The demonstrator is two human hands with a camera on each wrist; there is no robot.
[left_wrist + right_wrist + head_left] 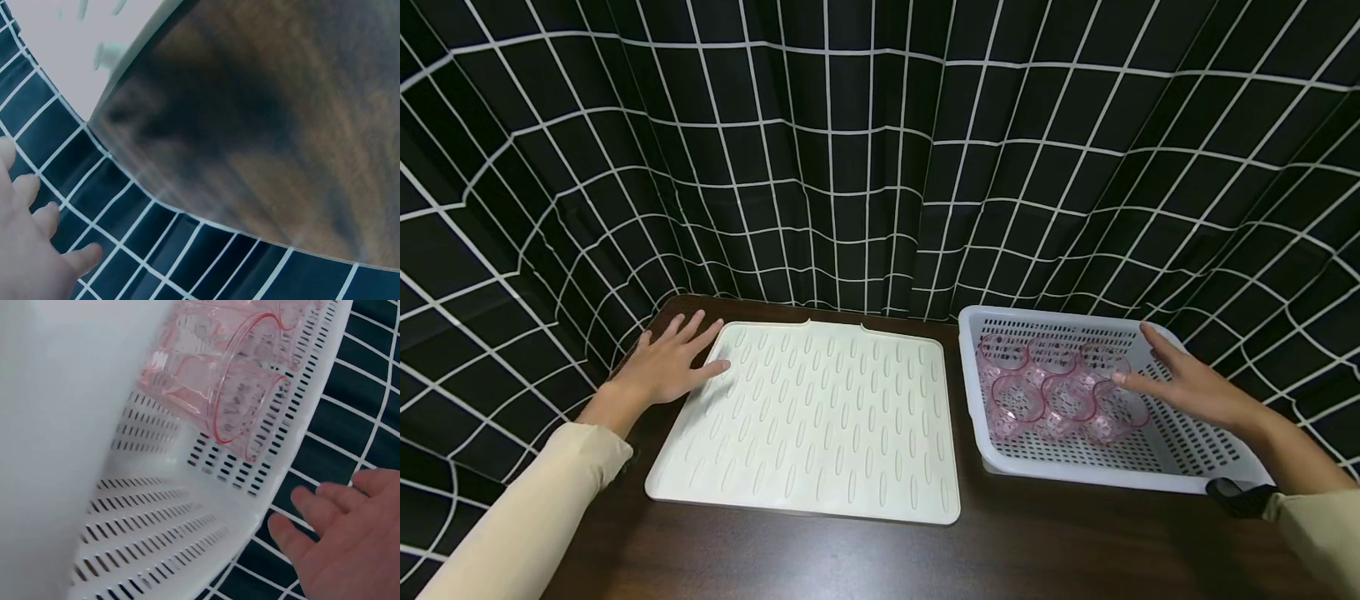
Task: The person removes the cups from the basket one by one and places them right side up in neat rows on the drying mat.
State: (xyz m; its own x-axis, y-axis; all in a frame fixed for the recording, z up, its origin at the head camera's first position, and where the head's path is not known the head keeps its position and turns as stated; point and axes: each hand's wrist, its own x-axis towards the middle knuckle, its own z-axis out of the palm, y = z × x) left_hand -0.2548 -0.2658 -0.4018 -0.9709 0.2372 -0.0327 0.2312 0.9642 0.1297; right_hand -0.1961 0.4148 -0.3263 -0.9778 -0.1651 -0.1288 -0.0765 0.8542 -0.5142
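Note:
Several clear pink cups (1017,397) stand upright in two rows inside a white slotted plastic basket (1097,475), toward its left side. My right hand (1195,385) hovers over the basket's right part with fingers spread, holding nothing; its thumb overlaps the nearest cups in the head view. In the right wrist view the cups (187,381) show red rims, and the hand (350,531) is beside the basket wall. My left hand (666,362), fingers spread and holding nothing, is at the upper left edge of a white ridged drying tray (820,417).
Tray and basket lie side by side on a dark brown wooden table (760,554), with a narrow strip of wood between them. A black curtain with a white grid (865,167) hangs behind the table and along both sides.

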